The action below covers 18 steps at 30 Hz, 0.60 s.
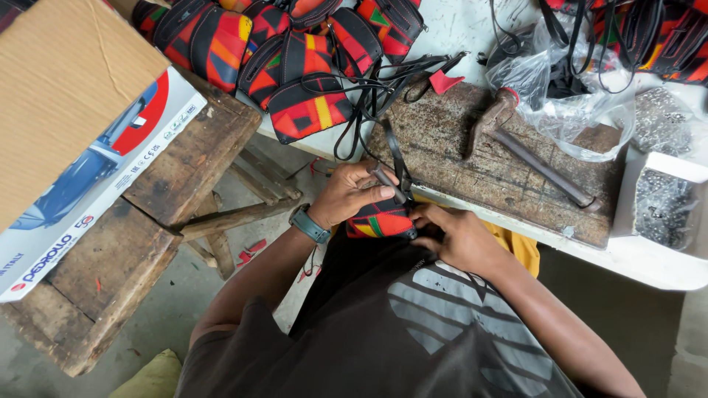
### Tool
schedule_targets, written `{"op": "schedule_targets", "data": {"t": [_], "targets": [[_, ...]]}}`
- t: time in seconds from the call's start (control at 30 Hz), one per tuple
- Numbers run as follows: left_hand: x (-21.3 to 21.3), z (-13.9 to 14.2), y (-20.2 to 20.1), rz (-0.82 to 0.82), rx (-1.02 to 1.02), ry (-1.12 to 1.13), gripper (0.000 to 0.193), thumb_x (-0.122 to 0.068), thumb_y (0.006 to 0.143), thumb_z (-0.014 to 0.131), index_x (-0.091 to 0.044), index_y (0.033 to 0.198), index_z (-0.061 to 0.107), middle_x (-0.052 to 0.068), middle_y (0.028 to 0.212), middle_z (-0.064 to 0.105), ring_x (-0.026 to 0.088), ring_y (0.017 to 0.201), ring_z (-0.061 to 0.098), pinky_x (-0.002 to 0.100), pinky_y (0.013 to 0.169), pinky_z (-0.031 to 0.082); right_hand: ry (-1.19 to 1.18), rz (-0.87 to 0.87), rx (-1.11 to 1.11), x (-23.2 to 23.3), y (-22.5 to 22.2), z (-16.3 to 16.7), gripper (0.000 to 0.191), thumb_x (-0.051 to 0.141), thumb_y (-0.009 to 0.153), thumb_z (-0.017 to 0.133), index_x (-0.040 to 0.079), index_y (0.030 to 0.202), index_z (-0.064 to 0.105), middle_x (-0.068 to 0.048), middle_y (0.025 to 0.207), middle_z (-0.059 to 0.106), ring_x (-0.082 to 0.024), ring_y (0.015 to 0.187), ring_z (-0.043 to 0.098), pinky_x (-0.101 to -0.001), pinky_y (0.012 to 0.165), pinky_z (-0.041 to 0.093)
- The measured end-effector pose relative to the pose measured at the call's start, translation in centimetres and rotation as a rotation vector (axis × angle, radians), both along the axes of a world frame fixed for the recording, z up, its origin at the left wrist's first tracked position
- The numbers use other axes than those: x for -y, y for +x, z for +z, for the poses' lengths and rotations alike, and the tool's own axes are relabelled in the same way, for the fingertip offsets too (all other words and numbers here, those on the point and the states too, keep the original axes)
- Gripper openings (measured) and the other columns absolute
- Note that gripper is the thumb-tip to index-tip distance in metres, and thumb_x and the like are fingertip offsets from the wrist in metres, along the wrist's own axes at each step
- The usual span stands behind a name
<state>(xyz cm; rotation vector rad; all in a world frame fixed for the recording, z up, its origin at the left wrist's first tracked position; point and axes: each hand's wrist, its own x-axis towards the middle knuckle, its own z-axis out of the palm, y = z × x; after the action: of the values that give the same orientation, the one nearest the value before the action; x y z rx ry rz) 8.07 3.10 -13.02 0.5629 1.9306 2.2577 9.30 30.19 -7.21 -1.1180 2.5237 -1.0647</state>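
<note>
My left hand [352, 193] grips the top of a small red, black and yellow patterned pouch [380, 221] held against the near edge of a worn wooden block [472, 158]. A dark strap [396, 156] runs up from the pouch between my fingers. My right hand [456, 236] pinches the pouch's right side, thumb near a dark metal fitting at its top. A watch sits on my left wrist.
A hammer [516, 144] lies on the wooden block. Several finished patterned pouches [295, 51] with black straps are piled behind it. A clear plastic bag [568, 96] and white trays of small metal parts [664, 199] sit right. A cardboard box [74, 125] rests on a wooden stool [169, 184] left.
</note>
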Motion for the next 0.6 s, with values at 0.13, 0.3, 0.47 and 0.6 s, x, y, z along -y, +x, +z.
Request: {"op": "schedule_targets", "data": {"t": [0.13,0.3,0.47,0.6], "targets": [[0.1,0.5,0.1,0.022,-0.012,0.0,0.015,-0.009,0.097,0.076,0.0,0.109,0.073,0.003,0.106,0.07,0.01,0.1,0.063,0.029,0.091,0.052,-0.243,-0.017,-0.15,0.9,0.4,-1.9,0.041,0.006,0.077,0.084,0.008,0.114,0.068,-0.007,0.092,0.071,-0.021,0.076,0.071,-0.0335,0.068,0.059],[1.2,0.3,1.6,0.009,0.09,0.149,0.016,-0.009,0.096,0.075,-0.002,0.11,0.073,0.001,0.105,0.071,0.009,0.1,0.068,0.026,0.091,0.055,-0.268,0.065,-0.368,1.8,1.3,-1.0,0.04,0.0,0.082,0.079,0.004,0.12,0.068,-0.008,0.094,0.066,-0.021,0.074,0.065,-0.0339,0.067,0.055],[4.0,0.9,2.8,0.189,0.164,0.057,0.015,-0.006,0.096,0.074,-0.001,0.111,0.072,0.004,0.102,0.074,0.01,0.095,0.069,0.026,0.085,0.056,-0.181,0.21,-0.535,3.2,0.9,0.4,0.045,0.002,0.082,0.077,0.002,0.126,0.065,-0.009,0.098,0.063,-0.026,0.084,0.063,-0.0378,0.074,0.055],[6.6,4.6,2.9,0.459,-0.101,0.172,0.009,-0.005,0.098,0.074,-0.004,0.106,0.069,0.007,0.106,0.076,0.016,0.097,0.075,0.031,0.086,0.062,-0.085,0.266,-0.551,3.9,1.0,0.8,0.047,0.008,0.084,0.073,-0.001,0.129,0.064,-0.012,0.108,0.062,-0.027,0.086,0.062,-0.0379,0.076,0.055]]}}
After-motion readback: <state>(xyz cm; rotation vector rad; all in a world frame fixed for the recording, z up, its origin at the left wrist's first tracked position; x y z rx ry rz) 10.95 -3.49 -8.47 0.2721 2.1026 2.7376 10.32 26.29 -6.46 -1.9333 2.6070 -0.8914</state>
